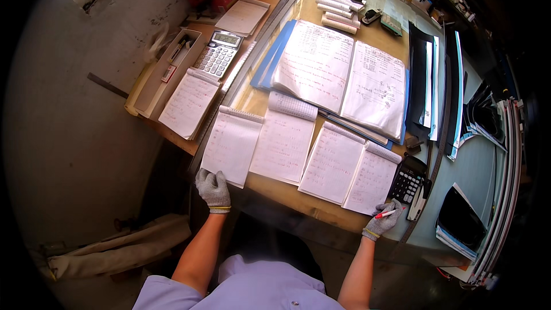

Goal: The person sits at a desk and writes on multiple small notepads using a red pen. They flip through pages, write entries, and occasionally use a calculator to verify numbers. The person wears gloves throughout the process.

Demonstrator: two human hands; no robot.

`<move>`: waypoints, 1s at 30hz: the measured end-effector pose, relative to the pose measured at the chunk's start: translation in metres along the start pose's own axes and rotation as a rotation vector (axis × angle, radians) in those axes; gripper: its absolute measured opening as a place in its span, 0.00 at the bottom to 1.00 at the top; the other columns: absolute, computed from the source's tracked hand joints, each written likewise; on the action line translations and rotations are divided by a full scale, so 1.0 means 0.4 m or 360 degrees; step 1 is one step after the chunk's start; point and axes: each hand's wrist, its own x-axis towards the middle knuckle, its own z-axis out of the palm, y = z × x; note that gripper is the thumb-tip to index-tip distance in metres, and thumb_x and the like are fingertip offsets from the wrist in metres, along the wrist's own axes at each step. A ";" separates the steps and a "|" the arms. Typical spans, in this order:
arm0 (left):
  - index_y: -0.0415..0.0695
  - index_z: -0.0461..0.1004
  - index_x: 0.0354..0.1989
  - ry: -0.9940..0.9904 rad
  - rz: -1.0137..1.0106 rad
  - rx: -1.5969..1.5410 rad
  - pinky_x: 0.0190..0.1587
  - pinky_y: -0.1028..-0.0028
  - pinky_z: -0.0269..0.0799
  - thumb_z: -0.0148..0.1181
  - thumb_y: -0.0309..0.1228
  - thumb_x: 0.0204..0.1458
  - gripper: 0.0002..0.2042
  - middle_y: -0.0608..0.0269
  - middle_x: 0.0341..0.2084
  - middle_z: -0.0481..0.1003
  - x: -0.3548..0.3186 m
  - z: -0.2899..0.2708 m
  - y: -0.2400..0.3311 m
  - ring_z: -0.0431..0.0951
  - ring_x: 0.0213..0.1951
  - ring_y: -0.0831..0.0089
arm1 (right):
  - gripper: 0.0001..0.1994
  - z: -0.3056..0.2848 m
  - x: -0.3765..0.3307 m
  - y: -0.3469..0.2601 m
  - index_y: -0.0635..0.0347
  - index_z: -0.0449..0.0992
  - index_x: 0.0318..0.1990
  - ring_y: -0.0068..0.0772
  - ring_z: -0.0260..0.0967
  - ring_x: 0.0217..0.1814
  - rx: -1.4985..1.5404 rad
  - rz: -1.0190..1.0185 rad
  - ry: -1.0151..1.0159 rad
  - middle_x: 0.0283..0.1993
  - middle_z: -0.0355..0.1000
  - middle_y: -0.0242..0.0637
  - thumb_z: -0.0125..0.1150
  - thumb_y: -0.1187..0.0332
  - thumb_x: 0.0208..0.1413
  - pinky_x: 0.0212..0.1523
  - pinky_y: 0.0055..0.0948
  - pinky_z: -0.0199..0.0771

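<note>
Both my hands wear grey knit gloves. My left hand (pixel 214 190) is at the near left corner of a spiral notepad (pixel 232 143), its fingers curled against the paper edge. My right hand (pixel 384 221) is closed around a red and white pen (pixel 385 214), beside the lower corner of the rightmost notepad (pixel 370 178). Two more open notepads, one left of centre (pixel 282 143) and one right of centre (pixel 331 161), lie between these. All carry handwriting. Behind them a large open ledger (pixel 315 63) rests on blue folders (pixel 275 54).
A black calculator (pixel 408 179) lies just beyond my right hand. At left are a silver calculator (pixel 218 53), another notepad (pixel 189 102) and a long box (pixel 169 74). Black and white strips (pixel 425 80) lie on the glass at right. Receipt rolls (pixel 338 11) sit at the back.
</note>
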 end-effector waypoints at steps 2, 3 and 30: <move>0.34 0.76 0.25 0.0006 0.0003 0.0008 0.55 0.52 0.69 0.64 0.30 0.55 0.11 0.43 0.39 0.77 0.000 0.001 0.001 0.73 0.50 0.43 | 0.09 -0.002 0.002 0.005 0.63 0.73 0.51 0.20 0.61 0.24 -0.0006 0.0007 0.0006 0.22 0.60 0.26 0.48 0.70 0.73 0.24 0.21 0.65; 0.34 0.76 0.25 0.0026 0.0013 0.0009 0.55 0.52 0.69 0.64 0.29 0.55 0.11 0.43 0.39 0.77 0.000 0.002 0.002 0.73 0.50 0.43 | 0.09 -0.004 0.001 0.007 0.63 0.73 0.51 0.20 0.61 0.24 -0.0002 0.0022 0.0008 0.22 0.61 0.26 0.48 0.70 0.73 0.24 0.21 0.65; 0.34 0.77 0.27 -0.0001 -0.0004 0.0002 0.55 0.51 0.69 0.64 0.30 0.55 0.11 0.40 0.43 0.77 -0.002 0.002 -0.005 0.73 0.51 0.42 | 0.10 -0.005 0.000 0.009 0.64 0.73 0.52 0.19 0.62 0.24 0.0036 0.0038 0.0010 0.24 0.62 0.28 0.49 0.69 0.72 0.21 0.18 0.63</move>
